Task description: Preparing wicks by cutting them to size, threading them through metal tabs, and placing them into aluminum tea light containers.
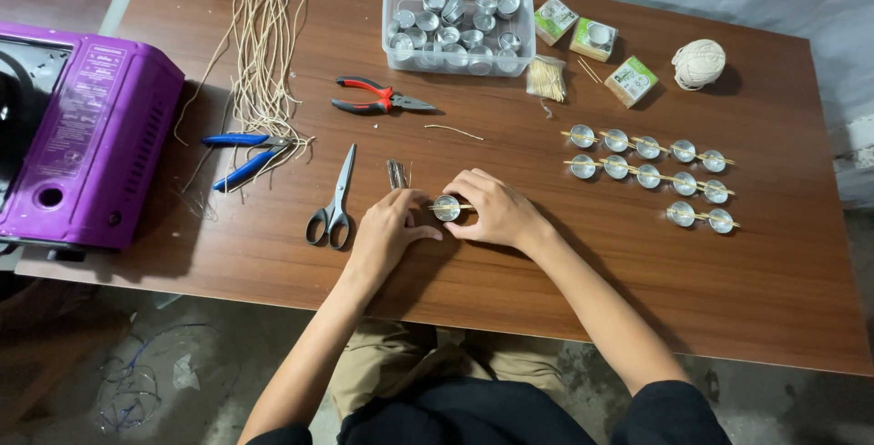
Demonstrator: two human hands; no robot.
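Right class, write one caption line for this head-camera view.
Both hands, left hand and right hand, steady a small metal cup with a stick across it on a wooden table.

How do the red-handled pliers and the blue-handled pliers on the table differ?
The red-handled pliers lie near the clear plastic tub, jaws pointing right and nearly shut; the blue-handled pliers lie farther left on the loose cord strands, handles spread wide. Both rest flat on the wooden table, untouched by either hand.
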